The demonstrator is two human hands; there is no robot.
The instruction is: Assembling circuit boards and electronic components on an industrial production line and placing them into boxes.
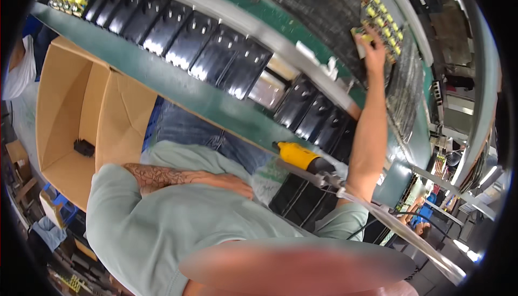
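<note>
My right hand (373, 53) reaches out to the far right, its fingers closed on a small circuit board (357, 33) with yellow parts. Just beyond it, rows of similar circuit boards (386, 23) with yellow components stand close together at the edge of a dark, worn surface (318, 5). Low across my front lies my left hand (234, 184), resting flat on my grey-green shirt and holding nothing I can see; its fingertips show only in part.
Shiny black plastic housings (181, 40) line the green bench (216, 110). A yellow-and-black power tool (297, 156) hangs near my right arm beside a metal rod. An open cardboard box (73, 107) with a small black piece inside stands at left. Another person (423, 223) is far right.
</note>
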